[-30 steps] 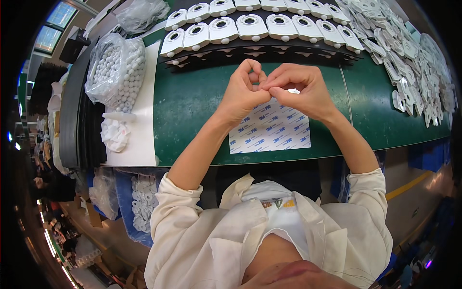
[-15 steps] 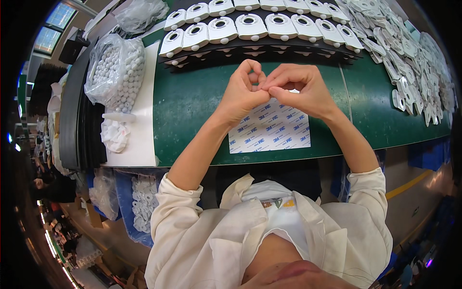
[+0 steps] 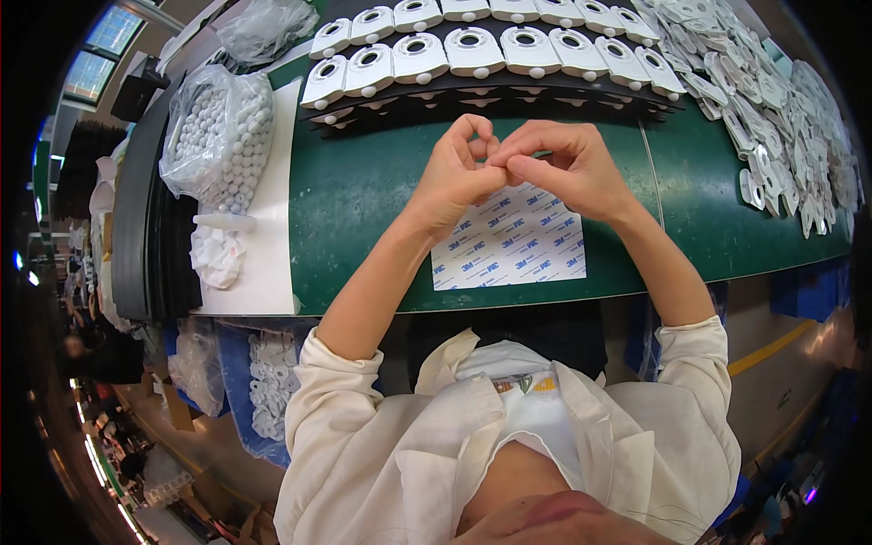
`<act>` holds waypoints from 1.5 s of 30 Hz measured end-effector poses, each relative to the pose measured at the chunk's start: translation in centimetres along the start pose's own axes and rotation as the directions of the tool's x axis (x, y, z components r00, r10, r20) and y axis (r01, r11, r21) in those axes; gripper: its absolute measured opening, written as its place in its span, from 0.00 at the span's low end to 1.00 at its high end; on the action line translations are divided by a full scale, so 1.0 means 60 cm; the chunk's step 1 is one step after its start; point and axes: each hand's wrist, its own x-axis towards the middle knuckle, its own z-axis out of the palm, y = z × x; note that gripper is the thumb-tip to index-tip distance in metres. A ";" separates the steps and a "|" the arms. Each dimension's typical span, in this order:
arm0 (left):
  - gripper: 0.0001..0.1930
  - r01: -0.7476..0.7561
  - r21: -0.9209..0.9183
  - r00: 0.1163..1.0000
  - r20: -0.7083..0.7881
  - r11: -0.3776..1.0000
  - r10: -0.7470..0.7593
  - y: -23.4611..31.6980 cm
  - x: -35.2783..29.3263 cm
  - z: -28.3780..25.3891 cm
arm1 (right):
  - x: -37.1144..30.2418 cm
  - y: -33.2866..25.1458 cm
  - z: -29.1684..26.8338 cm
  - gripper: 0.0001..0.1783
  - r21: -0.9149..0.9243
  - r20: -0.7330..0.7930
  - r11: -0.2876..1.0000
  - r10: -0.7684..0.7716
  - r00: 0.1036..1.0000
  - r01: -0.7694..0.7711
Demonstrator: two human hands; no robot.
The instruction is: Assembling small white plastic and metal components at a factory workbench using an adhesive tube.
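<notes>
Over the green table, my left hand (image 3: 459,168) and my right hand (image 3: 568,168) meet fingertip to fingertip, each in a pinch. Whatever lies between the fingers is too small to make out. Below them on the table is a white sheet (image 3: 513,245) with blue print, its far edge partly covered by my hands. Beyond my hands, rows of white plastic housings (image 3: 474,53), each with a round hole and a white ball at its near end, stand on stacked black boards (image 3: 490,94).
A clear bag of white balls (image 3: 222,136) stands at the left on a white board (image 3: 277,200), near a crumpled white tissue (image 3: 216,257) and black sheets (image 3: 156,209). White plastic parts (image 3: 772,118) are heaped at the right. A blue bin (image 3: 238,381) sits below the table edge.
My fingertips have shifted slightly and my right hand's fingers have moved a little left. Both hands stay together over the sheet.
</notes>
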 end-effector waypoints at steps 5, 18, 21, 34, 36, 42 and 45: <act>0.22 0.009 -0.011 1.000 -0.025 1.000 -0.009 0.005 -0.002 0.004 | -0.001 0.003 0.002 0.06 0.058 0.018 0.998 -0.013 1.000 0.012; 0.22 0.024 0.003 1.000 0.009 1.000 -0.024 0.000 0.001 0.008 | 0.003 0.012 -0.005 0.07 0.087 0.049 0.993 0.076 0.996 -0.080; 0.21 0.044 0.004 0.999 0.006 0.999 -0.044 0.004 -0.001 0.007 | 0.002 0.017 0.001 0.09 0.113 0.033 0.988 0.100 0.994 -0.103; 0.21 0.016 -0.044 1.000 0.005 0.999 -0.016 -0.008 0.003 -0.001 | 0.001 0.016 0.013 0.05 0.129 0.014 0.990 0.057 0.998 -0.059; 0.21 -0.002 -0.040 1.000 0.015 0.999 0.003 -0.009 0.003 -0.001 | 0.001 0.017 0.012 0.05 0.127 0.022 0.989 0.078 0.997 -0.080; 0.22 0.034 -0.017 0.999 0.040 0.999 -0.034 -0.002 0.002 0.000 | 0.003 0.022 0.000 0.05 0.181 0.071 0.982 0.037 0.997 -0.049; 0.21 0.039 -0.011 0.997 0.060 0.999 -0.038 0.000 0.001 0.000 | 0.001 0.020 0.002 0.06 0.178 0.057 0.980 0.076 0.995 -0.085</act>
